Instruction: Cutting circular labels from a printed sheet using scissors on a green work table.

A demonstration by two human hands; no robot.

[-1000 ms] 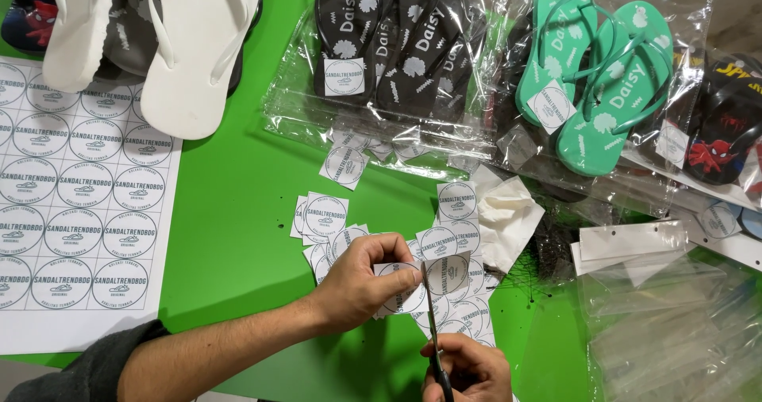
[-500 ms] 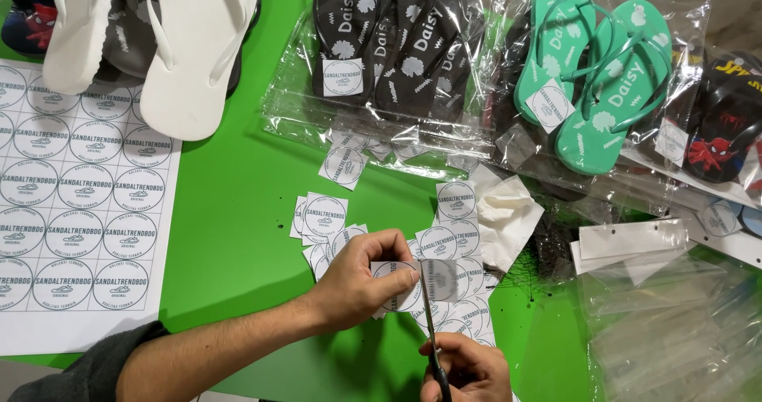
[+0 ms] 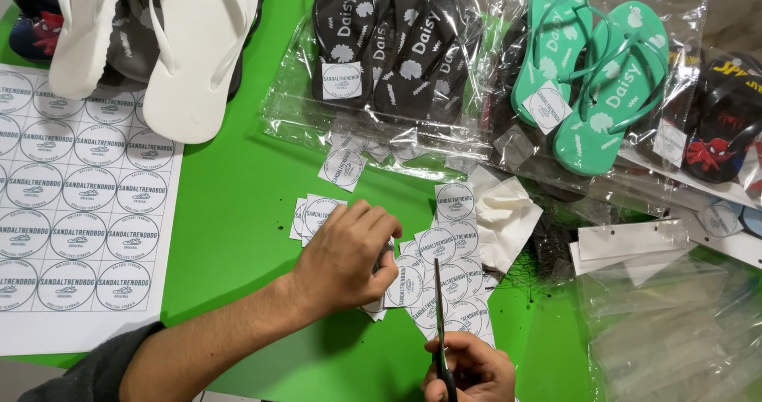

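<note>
On green desk (image 3: 238,203): left hand (image 3: 345,259) pinched on cut label strip (image 3: 444,279), right hand (image 3: 468,370) closed around scissors (image 3: 438,323), blades just beside left fingertips; likely risks judged as nicked finger or crooked cut through printed circle, if strip slipped.

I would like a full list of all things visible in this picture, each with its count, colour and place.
white sandals: two, white, top left
black sandals: one bagged pair, black, top centre
green sandals: one bagged pair, green, top right
dark sandal: one, black with a red figure, far right
label sheet: one, white with round labels, left
cut labels: a loose pile, white, centre
tissue: one, white, right of the pile
empty bags: several, clear, lower right
table: one, green
scissors: one, dark, in the right hand
left hand: holds cut labels
right hand: holds the scissors, bottom centre
</note>
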